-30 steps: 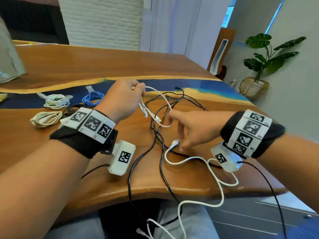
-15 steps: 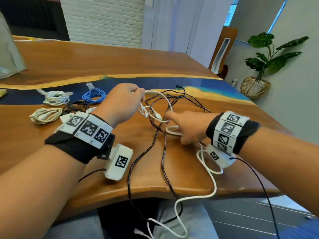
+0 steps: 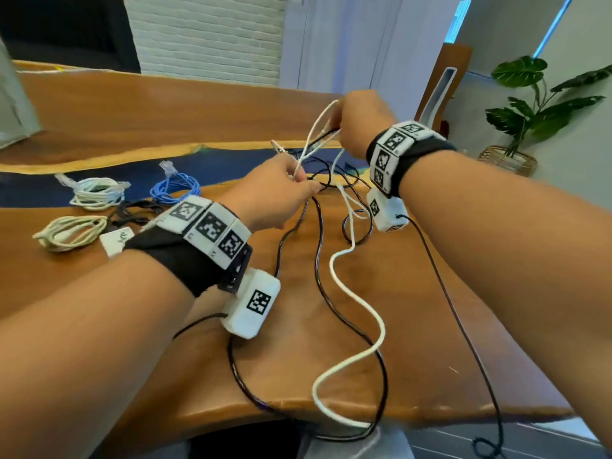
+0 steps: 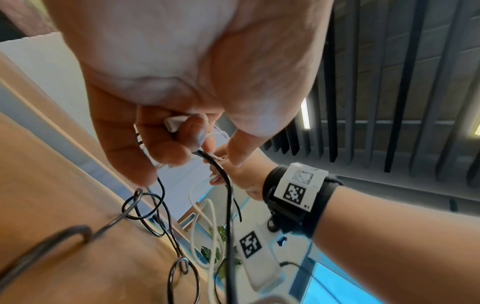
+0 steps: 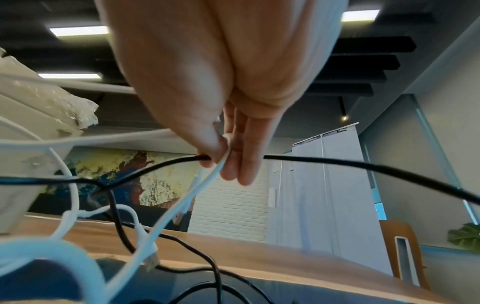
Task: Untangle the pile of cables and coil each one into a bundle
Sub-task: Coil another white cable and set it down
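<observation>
A white cable (image 3: 351,293) and thin black cables (image 3: 318,253) lie tangled on the wooden table (image 3: 414,293) and hang over its near edge. My left hand (image 3: 298,180) sits low at the middle of the tangle; its curled fingers (image 4: 187,139) grip a white plug (image 4: 176,123) and a black cable (image 4: 221,174). My right hand (image 3: 334,124) is raised above and beyond the left. Thumb and fingers (image 5: 223,156) pinch a strand of the white cable (image 5: 202,185) together with a black cable (image 5: 168,162). White strands stretch taut between the two hands.
Coiled bundles lie at the left: a pale one (image 3: 96,193), a blue one (image 3: 175,188), a cream one (image 3: 71,231) and a black one (image 3: 132,213). A small white adapter (image 3: 116,240) sits beside them. A potted plant (image 3: 536,104) stands off the table's right.
My right hand rose from the table and moved away from me, drawing the white and black strands up taut. The left hand kept its grip near the same spot.
</observation>
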`<state>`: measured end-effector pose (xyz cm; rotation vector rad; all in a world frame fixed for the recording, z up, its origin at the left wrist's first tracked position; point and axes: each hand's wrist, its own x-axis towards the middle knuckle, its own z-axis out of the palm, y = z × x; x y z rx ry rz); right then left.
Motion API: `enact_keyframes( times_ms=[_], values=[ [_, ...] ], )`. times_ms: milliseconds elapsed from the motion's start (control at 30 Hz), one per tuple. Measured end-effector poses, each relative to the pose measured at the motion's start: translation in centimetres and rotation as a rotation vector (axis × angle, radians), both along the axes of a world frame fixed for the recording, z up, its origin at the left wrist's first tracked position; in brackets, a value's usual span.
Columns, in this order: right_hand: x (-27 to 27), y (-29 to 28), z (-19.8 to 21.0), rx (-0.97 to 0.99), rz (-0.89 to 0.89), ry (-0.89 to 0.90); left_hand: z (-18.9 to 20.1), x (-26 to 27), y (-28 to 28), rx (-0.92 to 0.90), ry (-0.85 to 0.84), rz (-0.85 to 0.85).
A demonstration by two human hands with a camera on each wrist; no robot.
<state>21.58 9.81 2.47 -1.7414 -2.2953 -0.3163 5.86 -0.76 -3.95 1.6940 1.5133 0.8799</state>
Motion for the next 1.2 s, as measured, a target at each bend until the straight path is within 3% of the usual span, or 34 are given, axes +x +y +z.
enact_keyframes(
  times_ms=[67,167,300,367,500,567,733,900,1100,1200],
  values=[
    [0.2,0.9,-0.4,-0.079,-0.012,-0.044,0.6,0.3,0.6,-0.087,-0.056,-0.014],
    [0.9,0.8,-1.6,-0.379,0.026,-0.207,0.9,0.5,0.9,-0.224,-0.100,-0.023],
    [2.2,-2.8,-0.1,-0.438,0.131,0.013,0.3,0.4,0.9,-0.254,-0.081,0.026],
    [2.5,-5.9,1.0,-0.473,0.145,0.032,0.0,0.3,0.8,-0.228,-0.112,0.049],
    [2.5,-13.4,-0.8,-0.841,0.222,-0.255,0.6,0.0,0.5,-0.117,-0.198,0.098],
    [2.5,-16.4,-3.4,-0.896,0.274,-0.418,1.1,-0.1,0.2,-0.079,-0.219,0.132],
    [3.1,-17.8,-7.0,-0.736,0.327,-0.501,1.9,-0.7,-1.1,0.003,-0.281,0.124],
    [4.0,-14.9,-5.6,-0.600,0.182,-0.518,2.4,-1.3,-2.4,0.112,-0.275,0.100],
    [6.2,-7.9,2.3,-0.286,-0.137,-0.019,2.8,-2.6,-3.3,0.218,-0.269,0.150],
    [7.2,-5.6,3.8,-0.165,-0.243,0.153,3.2,-2.9,-3.5,0.270,-0.264,0.160]
  ],
)
